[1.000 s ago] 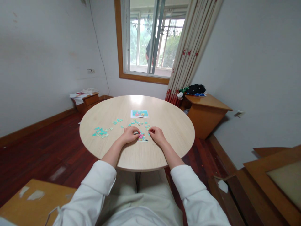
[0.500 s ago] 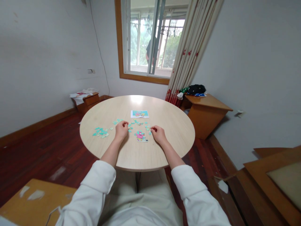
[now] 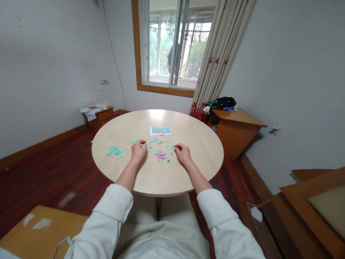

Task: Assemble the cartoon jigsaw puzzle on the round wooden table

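Observation:
On a round table (image 3: 113, 122), a partly joined jigsaw puzzle (image 3: 161, 157) with a pink figure lies between my hands. My left hand (image 3: 139, 151) rests to its upper left, thumb and fingers drawn together beside loose teal puzzle pieces (image 3: 149, 146). What is between those fingertips, if anything, is too small to see. My right hand (image 3: 183, 154) is on the other side, fingers curled in a pinch close to pale and teal pieces (image 3: 170, 146); its contents cannot be made out either. A short row of pieces (image 3: 159, 141) lies beyond the joined part.
A picture sheet (image 3: 160, 131) lies farther back on the table. More pieces form a pile (image 3: 115, 151) at left, with a smaller group (image 3: 135, 139) nearby. A wooden cabinet (image 3: 237, 126) stands at right. Behind the window (image 3: 172, 46) a person (image 3: 172, 59) is partly visible.
My right hand has shifted slightly right, away from the pieces beside it. My left hand stays almost where it was, with its fingers still pinched.

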The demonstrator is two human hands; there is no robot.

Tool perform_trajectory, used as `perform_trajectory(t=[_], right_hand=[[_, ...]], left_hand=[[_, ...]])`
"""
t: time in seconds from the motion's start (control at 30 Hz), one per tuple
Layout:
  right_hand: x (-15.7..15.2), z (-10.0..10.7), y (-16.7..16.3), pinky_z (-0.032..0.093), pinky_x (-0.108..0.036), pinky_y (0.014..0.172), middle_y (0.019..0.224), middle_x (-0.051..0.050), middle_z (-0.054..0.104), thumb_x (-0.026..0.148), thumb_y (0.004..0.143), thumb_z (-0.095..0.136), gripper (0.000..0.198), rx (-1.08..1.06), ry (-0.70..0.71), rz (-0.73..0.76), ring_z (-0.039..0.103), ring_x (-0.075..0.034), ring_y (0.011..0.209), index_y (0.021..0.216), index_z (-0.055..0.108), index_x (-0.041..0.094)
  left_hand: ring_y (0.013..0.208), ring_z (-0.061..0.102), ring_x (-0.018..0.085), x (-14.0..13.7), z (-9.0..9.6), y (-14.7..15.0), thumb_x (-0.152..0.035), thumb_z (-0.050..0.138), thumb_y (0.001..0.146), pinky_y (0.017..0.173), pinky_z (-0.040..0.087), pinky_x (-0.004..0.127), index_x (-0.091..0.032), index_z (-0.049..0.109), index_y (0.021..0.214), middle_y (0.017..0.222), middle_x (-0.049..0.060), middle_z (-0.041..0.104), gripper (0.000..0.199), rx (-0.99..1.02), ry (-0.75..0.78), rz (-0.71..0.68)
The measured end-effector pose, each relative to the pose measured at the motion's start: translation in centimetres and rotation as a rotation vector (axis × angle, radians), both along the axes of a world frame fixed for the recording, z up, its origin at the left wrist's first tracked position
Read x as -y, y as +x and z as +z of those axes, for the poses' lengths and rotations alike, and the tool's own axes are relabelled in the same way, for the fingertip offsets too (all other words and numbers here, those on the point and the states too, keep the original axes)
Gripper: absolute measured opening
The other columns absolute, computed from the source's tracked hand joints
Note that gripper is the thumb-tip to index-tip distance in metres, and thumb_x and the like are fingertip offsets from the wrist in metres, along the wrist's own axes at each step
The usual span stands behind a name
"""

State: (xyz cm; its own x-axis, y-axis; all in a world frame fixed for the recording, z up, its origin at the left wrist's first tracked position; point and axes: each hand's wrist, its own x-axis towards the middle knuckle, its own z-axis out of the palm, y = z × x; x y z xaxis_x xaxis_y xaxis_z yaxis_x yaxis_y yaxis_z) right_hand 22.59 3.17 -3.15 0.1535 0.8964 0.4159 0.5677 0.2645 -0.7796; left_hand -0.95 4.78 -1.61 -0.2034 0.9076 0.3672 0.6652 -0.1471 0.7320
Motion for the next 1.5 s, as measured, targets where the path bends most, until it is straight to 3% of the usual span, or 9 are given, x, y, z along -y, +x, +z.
perform_trajectory(t=[0.23, 0.47, 1.03, 1.3, 1.5], right_hand=[[-0.1, -0.1, 0.0, 0.045, -0.027, 0.067, 0.072, -0.003, 0.067, 0.025, 0.07, 0.051, 0.017, -0.062, 0.016, -0.004, 0.056, -0.015, 0.066, 0.075, 0.066, 0.017], [0.2, 0.3, 0.0, 0.045, -0.028, 0.069, 0.074, -0.005, 0.067, 0.027, 0.072, 0.05, 0.018, -0.101, 0.082, -0.056, 0.057, -0.016, 0.069, 0.075, 0.065, 0.017], [0.1, 0.4, 0.9, 0.046, -0.029, 0.069, 0.078, -0.007, 0.066, 0.026, 0.074, 0.048, 0.021, -0.162, 0.111, -0.134, 0.056, -0.017, 0.068, 0.079, 0.066, 0.015], [-1.0, -1.0, 2.6, 0.044, -0.033, 0.082, 0.087, -0.009, 0.066, 0.013, 0.074, 0.041, 0.029, -0.007, 0.087, -0.257, 0.059, -0.019, 0.082, 0.081, 0.069, 0.014], [-0.9, -1.2, 2.7, 0.044, -0.032, 0.08, 0.085, -0.009, 0.065, 0.009, 0.072, 0.044, 0.029, 0.09, 0.016, -0.285, 0.058, -0.017, 0.076, 0.081, 0.071, 0.014]], left_hand=[[0.099, 0.058, 0.028, 0.4, -0.2, 0.6, -0.027, 0.052, 0.075, 0.087, 0.037, 0.045, -0.021, 0.07, 0.086, 0.101, 0.011, 0.068, 0.023, -0.243, -0.083, -0.046], [0.1, 0.055, 0.029, 0.7, -0.2, 0.9, -0.031, 0.052, 0.075, 0.085, 0.037, 0.045, -0.023, 0.071, 0.086, 0.102, 0.011, 0.066, 0.024, -0.365, -0.093, -0.063], [0.103, 0.054, 0.031, 1.0, 0.2, 1.0, -0.022, 0.049, 0.075, 0.087, 0.036, 0.048, -0.022, 0.071, 0.088, 0.102, 0.011, 0.066, 0.026, -0.379, -0.14, -0.111], [0.103, 0.056, 0.027, 0.8, 0.0, 1.0, -0.018, 0.045, 0.075, 0.089, 0.036, 0.045, -0.023, 0.071, 0.089, 0.104, 0.009, 0.067, 0.03, -0.39, -0.173, -0.097], [0.101, 0.056, 0.026, 0.9, 0.1, 1.0, -0.015, 0.043, 0.075, 0.09, 0.034, 0.046, -0.022, 0.071, 0.086, 0.102, 0.008, 0.067, 0.03, -0.378, -0.178, -0.095]])
